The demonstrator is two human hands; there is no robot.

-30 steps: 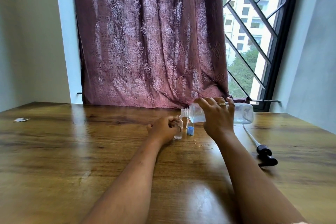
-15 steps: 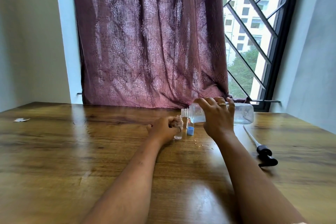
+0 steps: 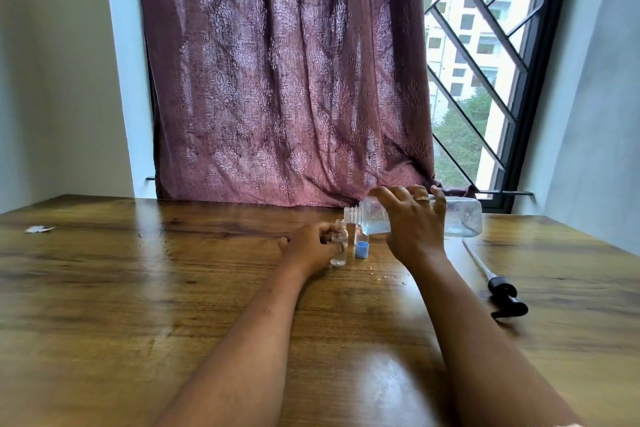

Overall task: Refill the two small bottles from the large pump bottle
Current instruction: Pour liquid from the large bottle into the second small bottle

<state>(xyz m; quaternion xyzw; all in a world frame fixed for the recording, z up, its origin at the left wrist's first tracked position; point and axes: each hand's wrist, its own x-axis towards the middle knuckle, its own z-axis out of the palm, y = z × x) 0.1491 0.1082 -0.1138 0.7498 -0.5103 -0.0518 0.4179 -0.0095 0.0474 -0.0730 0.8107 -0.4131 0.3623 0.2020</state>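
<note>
My right hand [image 3: 415,222] grips the large clear bottle [image 3: 464,217], tipped on its side above the table with its open threaded neck pointing left, just over a small clear bottle [image 3: 339,246]. My left hand [image 3: 311,246] is wrapped around that small bottle, which stands upright on the wooden table [image 3: 138,288]. A second small bottle [image 3: 357,230] stands just behind and to the right, partly hidden by the large bottle. A blue cap [image 3: 362,249] sits beside it. Clear liquid lies in the lower part of the large bottle.
The black pump head with its long dip tube [image 3: 498,284] lies on the table at the right. Drops of liquid [image 3: 384,276] dot the wood near the bottles. A scrap of paper [image 3: 40,228] lies far left. A maroon curtain [image 3: 284,80] and barred window stand behind the table.
</note>
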